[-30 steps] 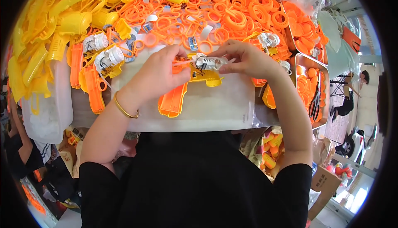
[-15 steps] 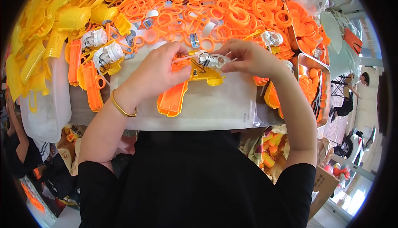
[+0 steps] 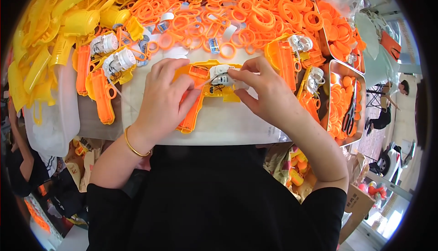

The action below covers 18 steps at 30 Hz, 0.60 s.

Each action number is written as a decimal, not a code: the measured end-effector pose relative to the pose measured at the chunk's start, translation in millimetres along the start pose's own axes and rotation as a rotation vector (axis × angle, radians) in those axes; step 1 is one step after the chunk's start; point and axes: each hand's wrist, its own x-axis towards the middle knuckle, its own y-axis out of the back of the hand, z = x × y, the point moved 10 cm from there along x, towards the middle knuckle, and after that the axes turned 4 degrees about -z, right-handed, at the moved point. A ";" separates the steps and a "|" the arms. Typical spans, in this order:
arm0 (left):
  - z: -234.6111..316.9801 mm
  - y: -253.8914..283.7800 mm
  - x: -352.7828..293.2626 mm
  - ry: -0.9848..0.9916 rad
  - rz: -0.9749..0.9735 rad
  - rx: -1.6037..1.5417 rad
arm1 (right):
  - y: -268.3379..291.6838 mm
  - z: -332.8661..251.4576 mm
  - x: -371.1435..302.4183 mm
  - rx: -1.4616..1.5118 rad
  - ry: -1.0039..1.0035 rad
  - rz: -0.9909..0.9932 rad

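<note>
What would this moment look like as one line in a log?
left hand: pressing toy gun shell onto white pad | right hand: fingers on white motor in shell | around: orange rings, yellow parts

I wear a black top whose short sleeves end above my elbows, leaving both forearms bare. A thin gold bangle (image 3: 135, 147) circles my left wrist; my right wrist carries nothing.

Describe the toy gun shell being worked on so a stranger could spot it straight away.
On the white mat at the table's near edge, below the orange rings, lies an open yellow-and-orange toy gun shell. Unlike nearby shells, it sits under the left hand and right hand.
</note>
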 end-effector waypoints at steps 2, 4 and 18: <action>8.1 8.1 -1.9 -0.021 -0.005 0.053 | -1.0 -0.1 -2.2 0.015 0.049 0.049; 20.9 18.2 4.6 -0.042 0.006 0.121 | -5.0 3.7 -3.2 0.027 0.054 0.059; 10.3 -11.6 21.3 0.047 -0.002 -0.064 | -1.8 9.4 7.8 0.154 0.055 0.004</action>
